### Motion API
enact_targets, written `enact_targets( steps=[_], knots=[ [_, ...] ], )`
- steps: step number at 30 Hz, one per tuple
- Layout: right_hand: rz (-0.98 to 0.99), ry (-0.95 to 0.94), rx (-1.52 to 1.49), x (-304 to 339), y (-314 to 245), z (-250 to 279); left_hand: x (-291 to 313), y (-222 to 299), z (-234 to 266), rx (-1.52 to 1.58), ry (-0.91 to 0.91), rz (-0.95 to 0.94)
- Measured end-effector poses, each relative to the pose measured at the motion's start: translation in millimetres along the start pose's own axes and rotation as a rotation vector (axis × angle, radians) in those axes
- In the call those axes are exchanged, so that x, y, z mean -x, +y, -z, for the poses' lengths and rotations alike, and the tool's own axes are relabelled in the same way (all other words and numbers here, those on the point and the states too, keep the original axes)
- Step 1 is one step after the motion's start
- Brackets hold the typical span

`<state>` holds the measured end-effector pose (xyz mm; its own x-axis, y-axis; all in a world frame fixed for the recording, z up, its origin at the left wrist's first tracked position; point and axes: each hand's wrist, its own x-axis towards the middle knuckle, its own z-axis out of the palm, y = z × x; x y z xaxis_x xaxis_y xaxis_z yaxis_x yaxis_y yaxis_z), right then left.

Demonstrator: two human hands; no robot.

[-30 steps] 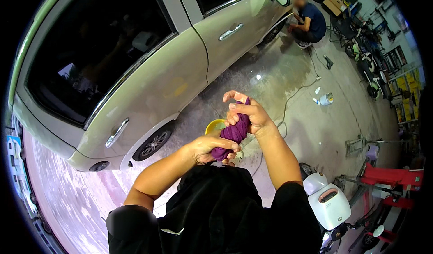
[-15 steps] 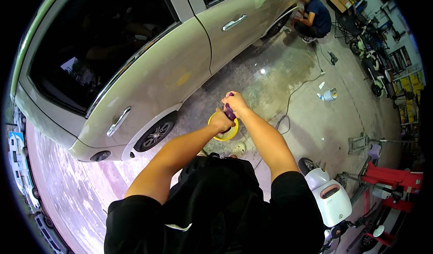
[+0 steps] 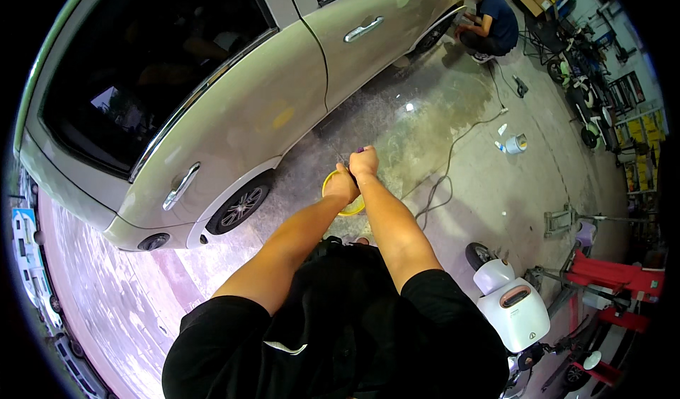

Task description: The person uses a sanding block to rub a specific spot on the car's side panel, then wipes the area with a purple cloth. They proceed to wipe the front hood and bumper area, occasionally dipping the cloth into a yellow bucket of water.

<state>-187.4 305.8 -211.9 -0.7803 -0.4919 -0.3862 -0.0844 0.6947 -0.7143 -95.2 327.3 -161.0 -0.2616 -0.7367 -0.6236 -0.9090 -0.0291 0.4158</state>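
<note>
Purple cloth (image 3: 360, 148) barely peeks out past the right hand (image 3: 364, 162) now, 'cause that fist and the left hand (image 3: 342, 184), both clenched on it, have dropped lower, which looks to put the squeezing about over the yellow bucket (image 3: 352, 214) beneath them.

- Car (image 3: 234, 123): glossy painted metal — chrome-bright handles (image 3: 364, 29), smooth dark window glass (image 3: 163, 66)
- Floor (image 3: 496, 186): hard, concrete-like, wet-shiny in patches
- Bucket (image 3: 351, 212): smooth yellow plastic
- Purple cloth (image 3: 360, 149): matt
- Scooter (image 3: 523, 315), toward the floor's lower right corner: glossy white plastic
</note>
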Motion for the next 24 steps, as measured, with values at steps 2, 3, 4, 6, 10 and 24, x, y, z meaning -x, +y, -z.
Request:
enact_targets(
  steps=[2,3,4,6,10,24],
  knots=[
    [0.018,-0.018,-0.083,-5,4,0,1,1,7,-0.031,0.000,-0.025],
    [0.080,0.000,-0.123,-5,6,-3,2,0,12,-0.061,0.002,-0.035],
    [0.147,0.042,-0.158,-16,15,-2,3,8,14,-0.086,0.000,-0.068],
    [0.192,0.063,-0.251,-36,20,1,2,15,19,-0.083,0.047,-0.153],
    [0.057,-0.127,-0.518,-28,14,13,4,11,35,-0.098,0.039,-0.269],
    [0.440,-1.951,-1.701,48,-123,120,120,47,85,1.888,-1.888,-0.412]
  ],
)
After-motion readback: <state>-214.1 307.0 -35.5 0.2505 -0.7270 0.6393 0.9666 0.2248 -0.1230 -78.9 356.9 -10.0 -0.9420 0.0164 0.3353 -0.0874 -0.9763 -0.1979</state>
